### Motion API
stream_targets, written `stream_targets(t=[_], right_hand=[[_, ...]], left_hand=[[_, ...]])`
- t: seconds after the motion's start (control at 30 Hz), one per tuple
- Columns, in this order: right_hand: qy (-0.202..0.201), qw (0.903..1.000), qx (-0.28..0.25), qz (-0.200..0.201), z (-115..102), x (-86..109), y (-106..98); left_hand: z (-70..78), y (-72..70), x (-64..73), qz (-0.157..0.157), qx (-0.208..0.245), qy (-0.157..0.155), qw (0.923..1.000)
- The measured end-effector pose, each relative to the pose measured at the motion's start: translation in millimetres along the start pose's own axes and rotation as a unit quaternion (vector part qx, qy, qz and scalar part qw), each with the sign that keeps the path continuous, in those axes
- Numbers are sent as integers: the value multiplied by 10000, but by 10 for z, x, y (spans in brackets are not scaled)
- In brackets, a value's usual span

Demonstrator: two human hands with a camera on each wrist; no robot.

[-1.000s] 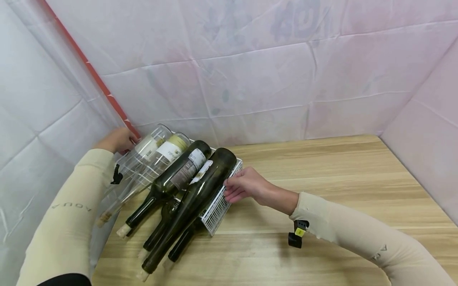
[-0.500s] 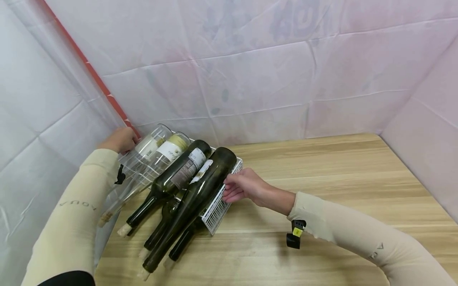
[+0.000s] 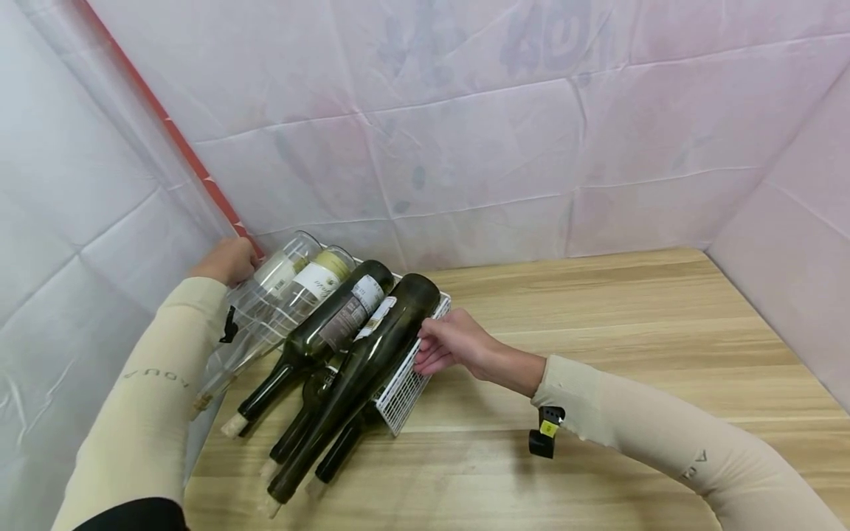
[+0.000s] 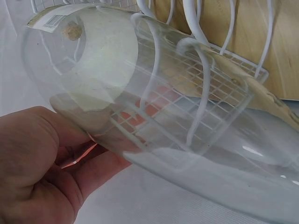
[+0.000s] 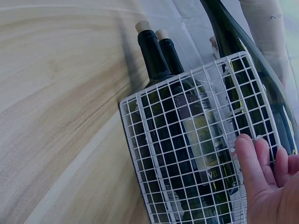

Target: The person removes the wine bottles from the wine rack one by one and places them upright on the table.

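Note:
A white wire rack (image 3: 401, 398) leans at the left of the table, loaded with corked wine bottles. Two clear bottles (image 3: 315, 280) lie on its left, and several dark green bottles (image 3: 398, 321) on its right, necks toward me. My left hand (image 3: 227, 262) is at the rack's far left side, beside a clear bottle (image 4: 112, 60); through the glass a finger shows by the mesh, though its grip is partly hidden. My right hand (image 3: 454, 343) holds the upper edge of the right mesh panel (image 5: 182, 140), fingers bent against the wires; the thumb is hidden in the right wrist view.
The wooden tabletop (image 3: 598, 332) extends to the right of the rack. White fabric walls (image 3: 478, 147) stand behind and on both sides, and a red strip (image 3: 179, 140) runs down the left corner.
My left hand has shifted slightly right along the rack's side, its fingers tucked further behind the clear bottle. My right hand has hardly moved, and the bottles keep their arrangement.

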State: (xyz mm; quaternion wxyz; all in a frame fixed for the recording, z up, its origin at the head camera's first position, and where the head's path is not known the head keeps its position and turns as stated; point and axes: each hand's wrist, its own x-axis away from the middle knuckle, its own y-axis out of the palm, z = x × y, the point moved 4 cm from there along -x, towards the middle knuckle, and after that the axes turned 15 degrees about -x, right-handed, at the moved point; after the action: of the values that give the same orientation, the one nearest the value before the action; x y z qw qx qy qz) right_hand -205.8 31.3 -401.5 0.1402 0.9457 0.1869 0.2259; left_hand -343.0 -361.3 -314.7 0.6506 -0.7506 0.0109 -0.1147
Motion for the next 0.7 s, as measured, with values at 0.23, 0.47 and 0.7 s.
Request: stream_targets(t=[0.23,0.47,0.7], right_hand=[[-79,9999,121,45,-51,-20,-62],[-95,9993,348,108,-148,-88,-180],[-31,9981,581,178,-233,-170,-306]], left_hand=[[53,-17,-19,-66,54,-176,9998],[72,-33,-50,-261,135,-222,9993],[67,-11,-97,-379,165,-257,9988]])
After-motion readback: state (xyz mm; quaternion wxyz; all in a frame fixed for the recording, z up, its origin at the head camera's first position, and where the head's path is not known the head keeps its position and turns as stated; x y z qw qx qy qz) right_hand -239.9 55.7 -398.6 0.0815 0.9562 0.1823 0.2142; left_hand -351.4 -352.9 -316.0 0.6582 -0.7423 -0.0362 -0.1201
